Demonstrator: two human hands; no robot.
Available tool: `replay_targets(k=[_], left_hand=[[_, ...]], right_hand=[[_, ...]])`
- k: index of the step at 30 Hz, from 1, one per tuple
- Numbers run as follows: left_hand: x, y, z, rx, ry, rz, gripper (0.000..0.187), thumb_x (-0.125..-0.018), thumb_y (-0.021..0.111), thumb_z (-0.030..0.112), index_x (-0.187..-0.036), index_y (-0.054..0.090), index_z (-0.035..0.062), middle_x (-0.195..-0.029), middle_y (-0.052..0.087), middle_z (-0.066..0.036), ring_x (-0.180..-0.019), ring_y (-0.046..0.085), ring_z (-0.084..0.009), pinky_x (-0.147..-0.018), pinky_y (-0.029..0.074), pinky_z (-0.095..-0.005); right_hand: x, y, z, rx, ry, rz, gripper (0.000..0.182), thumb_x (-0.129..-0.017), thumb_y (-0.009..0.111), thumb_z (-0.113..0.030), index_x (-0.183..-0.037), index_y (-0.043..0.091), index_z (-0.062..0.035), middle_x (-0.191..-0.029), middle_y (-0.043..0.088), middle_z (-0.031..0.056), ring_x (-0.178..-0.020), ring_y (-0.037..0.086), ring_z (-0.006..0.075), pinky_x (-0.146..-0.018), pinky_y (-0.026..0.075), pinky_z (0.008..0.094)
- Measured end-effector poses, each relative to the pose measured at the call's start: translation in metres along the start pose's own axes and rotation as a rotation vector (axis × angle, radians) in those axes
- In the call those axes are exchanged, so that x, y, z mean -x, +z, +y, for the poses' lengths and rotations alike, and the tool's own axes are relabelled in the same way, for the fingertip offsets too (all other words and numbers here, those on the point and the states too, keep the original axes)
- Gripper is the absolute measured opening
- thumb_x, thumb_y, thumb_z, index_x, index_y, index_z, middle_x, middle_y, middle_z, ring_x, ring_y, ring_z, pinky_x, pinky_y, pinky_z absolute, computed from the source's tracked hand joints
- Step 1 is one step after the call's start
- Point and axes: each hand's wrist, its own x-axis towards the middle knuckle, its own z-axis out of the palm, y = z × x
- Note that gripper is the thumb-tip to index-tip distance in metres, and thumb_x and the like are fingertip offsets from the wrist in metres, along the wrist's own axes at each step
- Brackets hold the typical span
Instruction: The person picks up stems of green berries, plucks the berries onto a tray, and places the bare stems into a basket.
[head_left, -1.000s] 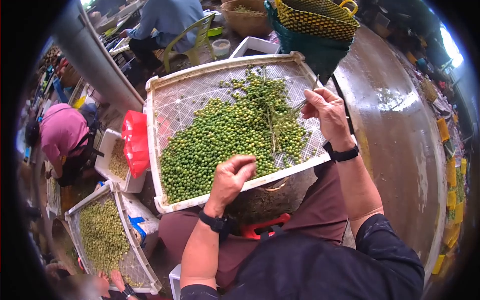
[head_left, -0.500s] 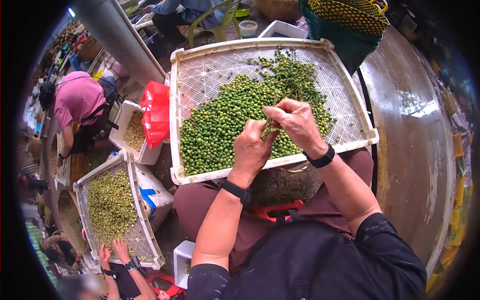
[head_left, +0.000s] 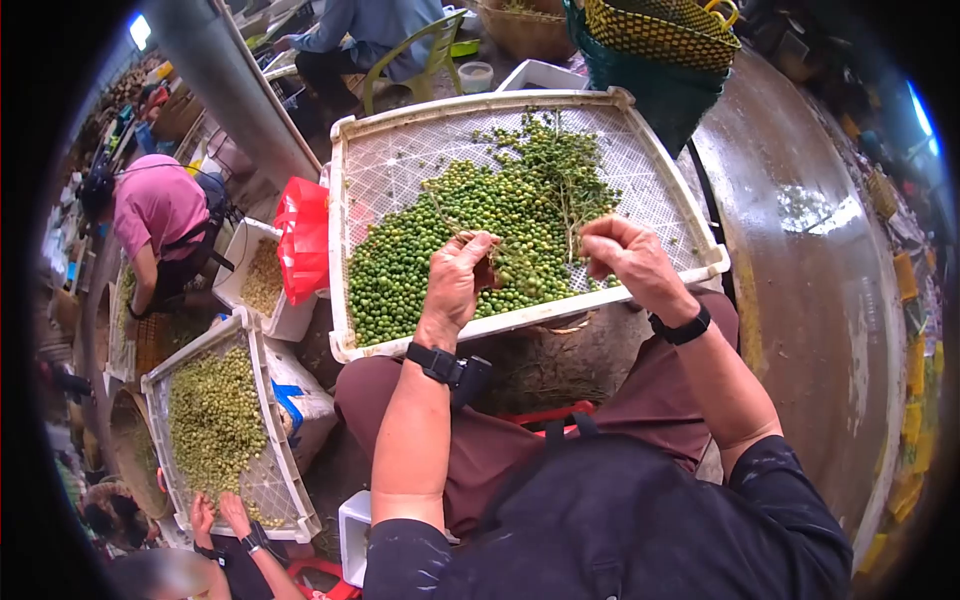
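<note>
A white mesh tray [head_left: 385, 140] spans my knees, heaped with small round green berries [head_left: 420, 265]. Pinched in my left hand [head_left: 458, 285], above the near part of the heap, is a thin berry stem [head_left: 440, 212] pointing up and away. My right hand [head_left: 635, 262] hovers over the tray's near right side, thumb and fingers pressed together, close to the lower end of a stemmy bunch [head_left: 570, 190]. What its fingertips hold, if anything, I cannot make out.
Left of the tray stands a red plastic bag [head_left: 302, 240] beside a white box [head_left: 240, 255] of pale pieces. Another person's hands [head_left: 222, 512] work at a second tray [head_left: 285, 430]. A person in pink [head_left: 160, 205] bends behind it. A woven basket [head_left: 660, 35] stands at the back right.
My hands have moved apart: the left a little left, the right to the right. A stem now sticks up from my left hand. The view has shifted slightly.
</note>
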Motion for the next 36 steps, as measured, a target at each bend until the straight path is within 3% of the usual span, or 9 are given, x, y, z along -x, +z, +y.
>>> replay_targets(k=[2, 7, 10, 15, 22, 26, 32, 33, 36], left_hand=[[0.008, 0.002, 0.003, 0.004, 0.000, -0.012, 0.015, -0.099, 0.067, 0.021, -0.097, 0.069, 0.0063, -0.078, 0.063, 0.002, -0.059, 0.058, -0.0087, -0.054, 0.054, -0.0270], [0.011, -0.005, -0.002, 0.001, -0.071, -0.063, 0.012, -0.101, 0.065, 0.021, -0.102, 0.068, 0.0092, -0.095, 0.068, 0.000, -0.074, 0.062, -0.0119, -0.063, 0.053, -0.0312], [0.016, 0.005, -0.005, -0.059, -0.074, -0.084, 0.012, -0.100, 0.066, 0.019, -0.101, 0.069, 0.0074, -0.088, 0.067, 0.000, -0.071, 0.060, -0.0106, -0.062, 0.051, -0.0309], [0.021, 0.025, 0.001, -0.118, -0.108, 0.025, 0.012, -0.098, 0.069, 0.016, -0.099, 0.071, 0.0048, -0.083, 0.066, 0.001, -0.068, 0.059, -0.0073, -0.059, 0.050, -0.0251], [0.002, 0.043, 0.010, -0.559, -0.121, 0.057, 0.015, -0.097, 0.070, 0.015, -0.100, 0.071, 0.0007, -0.078, 0.066, -0.001, -0.061, 0.058, -0.0066, -0.056, 0.050, -0.0224], [-0.007, 0.039, -0.009, -0.376, -0.100, 0.086, 0.013, -0.097, 0.070, 0.016, -0.097, 0.070, 0.0026, -0.074, 0.063, 0.002, -0.057, 0.054, -0.0047, -0.050, 0.045, -0.0219], [-0.013, 0.024, -0.034, -0.452, -0.174, 0.115, 0.013, -0.096, 0.072, 0.017, -0.096, 0.073, 0.0042, -0.068, 0.060, 0.005, -0.052, 0.047, -0.0034, -0.048, 0.038, -0.0207], [-0.015, 0.022, -0.034, -0.493, -0.159, 0.098, 0.012, -0.096, 0.072, 0.016, -0.096, 0.073, 0.0043, -0.067, 0.060, 0.005, -0.052, 0.047, -0.0035, -0.047, 0.038, -0.0208], [-0.018, 0.022, -0.030, -0.515, -0.139, 0.051, 0.012, -0.097, 0.071, 0.015, -0.094, 0.073, 0.0038, -0.066, 0.060, 0.004, -0.052, 0.049, -0.0044, -0.047, 0.039, -0.0213]], right_hand=[[0.009, 0.003, -0.004, 0.041, 0.032, -0.037, 0.015, -0.098, 0.067, -0.013, -0.105, 0.070, -0.0002, -0.085, 0.069, 0.0003, -0.071, 0.063, 0.0064, -0.067, 0.054, 0.0224], [-0.007, 0.028, -0.006, 0.196, -0.089, -0.125, 0.021, -0.094, 0.074, -0.017, -0.110, 0.072, -0.0033, -0.091, 0.070, -0.0010, -0.081, 0.061, 0.0042, -0.070, 0.050, 0.0227], [-0.022, 0.038, 0.009, 0.224, -0.195, -0.165, 0.024, -0.093, 0.075, -0.016, -0.112, 0.072, -0.0023, -0.097, 0.073, 0.0022, -0.086, 0.063, 0.0075, -0.074, 0.051, 0.0245], [-0.044, 0.039, 0.020, 0.027, -0.037, -0.292, 0.019, -0.092, 0.072, -0.014, -0.105, 0.073, -0.0004, -0.096, 0.075, 0.0086, -0.089, 0.068, 0.0118, -0.081, 0.054, 0.0288], [-0.070, 0.021, 0.051, -0.230, 0.064, -0.266, 0.015, -0.093, 0.068, -0.008, -0.105, 0.072, -0.0003, -0.091, 0.070, 0.0019, -0.083, 0.063, 0.0073, -0.070, 0.053, 0.0258], [-0.074, 0.027, 0.063, -0.257, 0.101, -0.229, 0.026, -0.094, 0.063, -0.007, -0.118, 0.066, 0.0016, -0.097, 0.069, 0.0035, -0.083, 0.061, 0.0070, -0.072, 0.053, 0.0261], [-0.073, 0.027, 0.080, -0.208, 0.118, -0.317, 0.026, -0.093, 0.064, -0.005, -0.118, 0.065, 0.0024, -0.099, 0.070, 0.0060, -0.095, 0.064, 0.0103, -0.084, 0.054, 0.0287], [-0.073, 0.027, 0.083, -0.126, 0.054, -0.294, 0.025, -0.093, 0.063, -0.007, -0.116, 0.066, 0.0027, -0.097, 0.071, 0.0069, -0.089, 0.065, 0.0099, -0.079, 0.055, 0.0283], [-0.073, 0.020, 0.083, -0.465, 0.265, -0.263, 0.024, -0.093, 0.063, -0.010, -0.113, 0.067, 0.0021, -0.094, 0.071, 0.0072, -0.081, 0.065, 0.0097, -0.073, 0.055, 0.0273]])
